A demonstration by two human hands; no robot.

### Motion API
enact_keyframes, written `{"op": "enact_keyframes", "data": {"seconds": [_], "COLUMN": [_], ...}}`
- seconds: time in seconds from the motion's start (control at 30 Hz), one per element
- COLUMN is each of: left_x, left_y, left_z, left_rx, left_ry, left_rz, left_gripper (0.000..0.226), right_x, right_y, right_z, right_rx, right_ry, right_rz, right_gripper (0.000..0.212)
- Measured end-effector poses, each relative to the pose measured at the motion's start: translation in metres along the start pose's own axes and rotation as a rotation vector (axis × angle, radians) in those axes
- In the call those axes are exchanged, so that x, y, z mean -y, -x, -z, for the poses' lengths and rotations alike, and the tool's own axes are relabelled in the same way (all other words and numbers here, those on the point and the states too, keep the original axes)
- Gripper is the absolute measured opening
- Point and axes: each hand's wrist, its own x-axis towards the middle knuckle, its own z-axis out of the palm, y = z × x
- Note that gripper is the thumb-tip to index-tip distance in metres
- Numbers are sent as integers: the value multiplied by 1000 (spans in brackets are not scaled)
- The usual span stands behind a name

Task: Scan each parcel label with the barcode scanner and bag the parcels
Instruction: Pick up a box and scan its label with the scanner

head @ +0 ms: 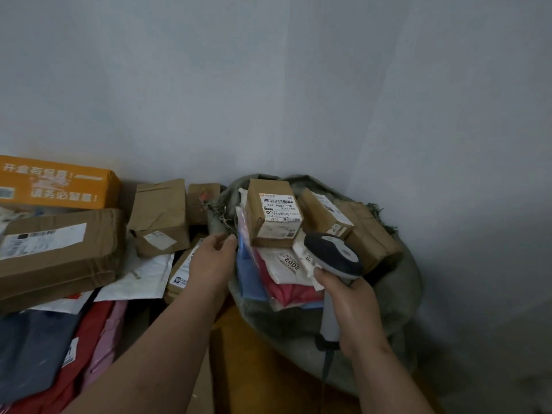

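Right hand [355, 312]: wrapped around the grey handle of the barcode scanner [334, 258], whose dark-and-white head sat over the parcels in the sack, just below the topmost box.

Left hand [213, 261]: at the left lip of the grey sack [409, 282], thumb and fingers bent toward the edge of a clear plastic parcel [243, 234]; whether they actually pinched it could not be told from where I stood.

Sack contents: a small brown box [273, 213] on top, its white barcode label [280, 209] facing up and reading 507-P802 T70; beside it to the right a second taped brown box [324, 216] and a larger one [370, 237] behind that; beneath them a white soft parcel marked 2002 [286, 265], lying on a red soft parcel [291, 291] and a blue one [249, 279]. The sack stood in the corner, against the pale wall [268, 85].

Pile to the left, outside the sack: an orange carton with white print [56, 183] at the back; a long brown box with a white label [59, 249] in front of it; a squat taped brown box [159, 216]; a smaller brown box [201, 201] next to the sack's rim; a white mailer [140, 279]; and nearer the person, dark blue [33, 348], red [80, 348] and pink soft parcels [109, 336] lying side by side
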Motion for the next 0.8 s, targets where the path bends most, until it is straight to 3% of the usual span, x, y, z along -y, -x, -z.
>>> {"op": "enact_keyframes", "data": {"seconds": [0.2,0.33,0.57,0.7,0.8], "left_x": [30,46,55,55,52], "left_y": [9,4,-23,-32,-33], "left_z": [11,-2,-41,-54,-57], "left_rx": [75,100,-20,-94,-194], "left_ry": [71,-12,-23,-60,-1], "left_rz": [237,279,360,375,387], "left_gripper": [48,49,40,31,29], "right_x": [-10,-20,-44,-50,-51], "right_y": [7,-8,-70,-96,-103], "right_z": [28,54,91,112,118], "right_rx": [-154,-223,-364,-336,-268], "right_ry": [-3,18,238,-33,-95], "right_rz": [-38,-112,-288,-408,-480], "right_gripper": [19,24,66,79,67]}}
